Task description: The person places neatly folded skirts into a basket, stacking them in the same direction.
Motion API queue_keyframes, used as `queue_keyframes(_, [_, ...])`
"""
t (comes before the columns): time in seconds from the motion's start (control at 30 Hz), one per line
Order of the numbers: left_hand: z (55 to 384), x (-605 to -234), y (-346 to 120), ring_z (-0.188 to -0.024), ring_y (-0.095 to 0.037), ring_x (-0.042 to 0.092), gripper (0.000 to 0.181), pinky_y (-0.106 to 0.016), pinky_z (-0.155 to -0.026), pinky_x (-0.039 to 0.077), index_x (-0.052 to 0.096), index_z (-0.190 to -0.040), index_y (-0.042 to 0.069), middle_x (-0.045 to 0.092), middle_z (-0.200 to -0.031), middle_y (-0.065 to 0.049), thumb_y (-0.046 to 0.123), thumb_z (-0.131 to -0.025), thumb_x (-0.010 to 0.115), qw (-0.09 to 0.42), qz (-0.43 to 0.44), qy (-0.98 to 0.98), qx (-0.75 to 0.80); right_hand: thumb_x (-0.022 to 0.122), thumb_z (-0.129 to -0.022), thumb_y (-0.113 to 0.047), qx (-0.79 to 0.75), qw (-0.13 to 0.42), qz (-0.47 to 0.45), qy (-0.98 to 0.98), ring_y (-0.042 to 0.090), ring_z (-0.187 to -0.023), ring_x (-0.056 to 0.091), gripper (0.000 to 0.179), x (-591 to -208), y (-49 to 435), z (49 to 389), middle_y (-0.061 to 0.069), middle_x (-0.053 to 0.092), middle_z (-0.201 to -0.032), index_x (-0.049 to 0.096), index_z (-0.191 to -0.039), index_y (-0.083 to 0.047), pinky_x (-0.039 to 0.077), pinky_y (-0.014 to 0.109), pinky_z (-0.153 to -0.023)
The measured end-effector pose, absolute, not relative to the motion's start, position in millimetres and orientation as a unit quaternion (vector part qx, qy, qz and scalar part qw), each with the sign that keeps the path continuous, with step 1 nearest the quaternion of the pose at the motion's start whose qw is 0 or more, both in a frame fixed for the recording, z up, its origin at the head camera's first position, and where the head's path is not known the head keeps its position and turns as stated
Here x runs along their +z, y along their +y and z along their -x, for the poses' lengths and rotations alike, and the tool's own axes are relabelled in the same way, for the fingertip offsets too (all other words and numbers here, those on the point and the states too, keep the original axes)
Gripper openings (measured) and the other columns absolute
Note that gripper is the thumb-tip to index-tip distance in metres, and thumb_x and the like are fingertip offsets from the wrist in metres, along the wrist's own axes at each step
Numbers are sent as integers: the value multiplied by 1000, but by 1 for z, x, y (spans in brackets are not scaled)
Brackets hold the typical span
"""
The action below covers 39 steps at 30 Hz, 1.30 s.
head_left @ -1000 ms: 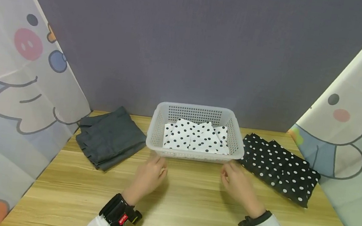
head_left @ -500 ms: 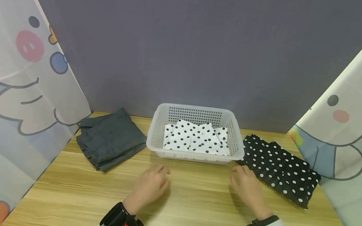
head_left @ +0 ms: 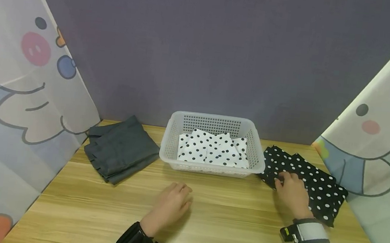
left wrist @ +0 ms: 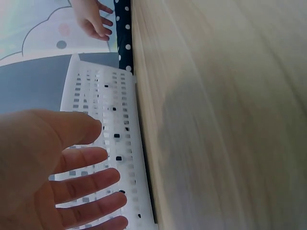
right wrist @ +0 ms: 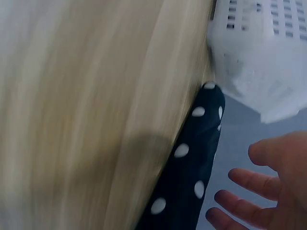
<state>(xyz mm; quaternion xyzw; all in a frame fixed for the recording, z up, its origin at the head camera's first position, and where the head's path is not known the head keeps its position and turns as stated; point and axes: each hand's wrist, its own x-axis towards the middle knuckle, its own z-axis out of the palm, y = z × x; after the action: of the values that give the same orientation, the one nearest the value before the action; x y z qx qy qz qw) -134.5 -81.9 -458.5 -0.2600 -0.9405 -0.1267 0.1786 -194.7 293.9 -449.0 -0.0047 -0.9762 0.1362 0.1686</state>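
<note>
My right hand (head_left: 294, 195) hovers above the folded black cloth with white dots (head_left: 321, 188) on the right; the right wrist view shows its fingers (right wrist: 252, 182) spread, with a gap to the cloth. In front of the white plastic basket (head_left: 211, 170), my left hand (head_left: 168, 203) is over the table, holding nothing. Its fingers (left wrist: 86, 187) look loosely extended in the left wrist view. Inside the basket lies folded white cloth with black dots (head_left: 197, 148). A folded dark grey cloth (head_left: 123, 149) rests on the table to the basket's left.
The wooden table (head_left: 226, 229) backs onto a grey panel (head_left: 217, 52). Cartoon-printed sheets (head_left: 11, 116) stand along both sides. The basket sits between the two cloth piles, near the back edge.
My right hand has moved right, from the basket's front to above the black dotted cloth. My left hand has drawn back from the basket and shifted slightly right.
</note>
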Motion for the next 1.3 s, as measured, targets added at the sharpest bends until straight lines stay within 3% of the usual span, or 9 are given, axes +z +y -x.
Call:
queue_keyframes(0.6, [132, -456, -56, -95, -18, 58, 36, -31, -82, 49, 63, -109, 12, 61, -107, -3, 27, -77, 70, 154, 293, -938, -105, 49, -88, -30, 108, 12, 59, -992, 59, -108, 33, 53, -441, 327, 206, 38, 34, -123, 43, -125, 7, 32, 72, -80])
queue_keyframes(0.83, [133, -455, -43, -99, -19, 57, 37, -32, -85, 48, 62, -111, 13, 60, -112, -3, 29, -78, 68, 146, 303, -937, -91, 46, -90, -33, 119, -77, 58, -988, 65, -110, 29, 61, -441, 332, 207, 43, 29, -123, 36, -129, 13, 34, 73, -78])
queue_keyframes(1.3, [124, -458, -33, -99, -18, 57, 36, -30, -85, 47, 63, -109, 12, 61, -112, -3, 28, -77, 68, 147, 302, -937, -97, 50, -87, -25, 116, -34, 21, -992, 66, -104, 33, 55, -454, 335, 194, 45, 35, -118, 39, -125, 14, 33, 73, -77])
